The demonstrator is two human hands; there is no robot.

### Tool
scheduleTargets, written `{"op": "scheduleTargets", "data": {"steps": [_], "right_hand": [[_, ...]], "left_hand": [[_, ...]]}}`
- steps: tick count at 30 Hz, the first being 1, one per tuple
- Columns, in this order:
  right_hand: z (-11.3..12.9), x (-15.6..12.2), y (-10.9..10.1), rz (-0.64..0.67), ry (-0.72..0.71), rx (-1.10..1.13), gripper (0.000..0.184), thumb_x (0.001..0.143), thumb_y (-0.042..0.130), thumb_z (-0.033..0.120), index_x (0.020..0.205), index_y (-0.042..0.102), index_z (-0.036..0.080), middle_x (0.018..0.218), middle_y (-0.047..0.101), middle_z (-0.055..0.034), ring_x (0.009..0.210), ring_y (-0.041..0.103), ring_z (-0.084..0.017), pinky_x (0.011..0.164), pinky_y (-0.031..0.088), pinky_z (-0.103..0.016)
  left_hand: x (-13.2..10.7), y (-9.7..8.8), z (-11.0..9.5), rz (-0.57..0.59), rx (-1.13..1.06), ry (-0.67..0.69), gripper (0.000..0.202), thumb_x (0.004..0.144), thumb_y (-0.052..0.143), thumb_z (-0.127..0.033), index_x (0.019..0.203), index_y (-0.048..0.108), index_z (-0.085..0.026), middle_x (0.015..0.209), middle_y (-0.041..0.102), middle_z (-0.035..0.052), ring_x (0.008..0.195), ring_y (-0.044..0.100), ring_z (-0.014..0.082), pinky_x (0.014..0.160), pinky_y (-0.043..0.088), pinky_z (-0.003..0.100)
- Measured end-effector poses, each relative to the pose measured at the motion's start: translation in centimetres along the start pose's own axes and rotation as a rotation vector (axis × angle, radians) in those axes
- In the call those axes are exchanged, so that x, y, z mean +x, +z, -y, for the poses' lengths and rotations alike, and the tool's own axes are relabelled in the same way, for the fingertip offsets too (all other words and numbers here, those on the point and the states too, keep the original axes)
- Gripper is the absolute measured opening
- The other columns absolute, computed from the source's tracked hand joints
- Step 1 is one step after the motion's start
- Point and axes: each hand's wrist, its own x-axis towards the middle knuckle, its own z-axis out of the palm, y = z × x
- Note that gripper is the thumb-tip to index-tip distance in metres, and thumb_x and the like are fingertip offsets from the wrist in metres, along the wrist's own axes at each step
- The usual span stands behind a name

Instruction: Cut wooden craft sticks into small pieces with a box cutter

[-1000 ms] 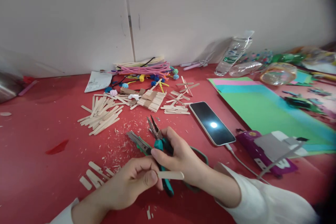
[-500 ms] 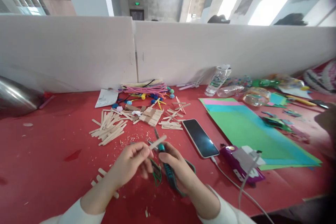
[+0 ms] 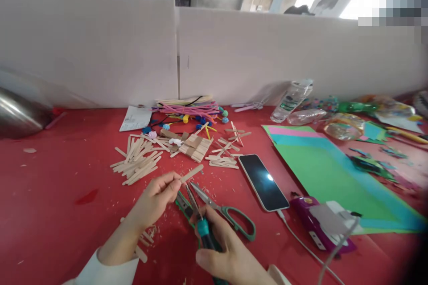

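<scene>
"Where's the stick (image 3: 192, 173)?"
"Pinched by the left hand (image 3: 156, 198), short of the table's (image 3: 67, 231) far edge, slanting away rightward."
"The pliers (image 3: 203, 227)?"
"Gripped in the right hand (image 3: 230, 249), tips just below the stick."

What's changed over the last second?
The left hand has moved forward, its wooden stick now angled forward-right instead of straight right. The right hand has drawn back with the pliers, uncovering the scissors. Nothing was let go or newly grasped; the phone and stick pile stayed put.
</scene>
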Motion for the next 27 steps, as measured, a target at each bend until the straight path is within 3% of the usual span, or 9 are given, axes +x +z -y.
{"op": "scheduleTargets", "data": {"steps": [4, 7, 13, 20, 27], "right_hand": [[-0.1, -0.7, 0.8, -0.067, 0.141, 0.035, 0.064, 0.064, 0.067, 0.034, 0.123, 0.044, 0.023, 0.089, 0.053, -0.0027, 0.073, 0.048, -0.016, 0.066, 0.042, -0.026], [-0.1, -1.0, 0.9, -0.083, 0.197, 0.055, 0.064, 0.064, 0.068, 0.033, 0.123, 0.045, 0.023, 0.092, 0.055, -0.0036, 0.077, 0.051, -0.017, 0.069, 0.044, -0.027], [-0.7, -1.0, 0.2, -0.041, 0.197, 0.033, 0.061, 0.069, 0.068, 0.038, 0.125, 0.046, 0.024, 0.088, 0.056, -0.0032, 0.078, 0.053, -0.017, 0.070, 0.046, -0.025], [-1.7, -1.3, -0.6, 0.001, 0.175, -0.050, 0.060, 0.076, 0.061, 0.036, 0.131, 0.040, 0.027, 0.098, 0.055, -0.0047, 0.082, 0.052, -0.018, 0.076, 0.045, -0.027], [-0.7, -1.4, -0.8, 0.001, 0.267, -0.071, 0.055, 0.074, 0.061, 0.032, 0.126, 0.046, 0.025, 0.097, 0.055, -0.0048, 0.082, 0.053, -0.018, 0.075, 0.046, -0.027]], "left_hand": [[-0.2, -0.5, 0.5, 0.031, -0.015, -0.045, 0.032, 0.086, 0.045, -0.045, 0.067, 0.043, -0.019, 0.052, 0.025, -0.0093, 0.048, 0.019, 0.0092, 0.045, 0.017, 0.023], [-0.2, -0.5, 0.6, 0.054, -0.003, -0.063, 0.031, 0.087, 0.044, -0.044, 0.067, 0.043, -0.019, 0.054, 0.027, -0.0089, 0.049, 0.022, 0.0093, 0.046, 0.018, 0.022], [-0.4, -0.2, 0.3, 0.083, 0.020, -0.091, 0.035, 0.086, 0.044, -0.047, 0.064, 0.040, -0.019, 0.054, 0.026, -0.0087, 0.049, 0.021, 0.0091, 0.046, 0.018, 0.023], [-0.6, -0.1, 0.0, 0.062, 0.068, -0.093, 0.036, 0.086, 0.044, -0.047, 0.064, 0.042, -0.020, 0.054, 0.026, -0.0081, 0.049, 0.021, 0.0091, 0.045, 0.019, 0.022], [-0.7, 0.2, -0.4, 0.050, 0.126, -0.071, 0.034, 0.086, 0.043, -0.044, 0.063, 0.043, -0.019, 0.055, 0.028, -0.0073, 0.048, 0.023, 0.0086, 0.044, 0.020, 0.022]]}}
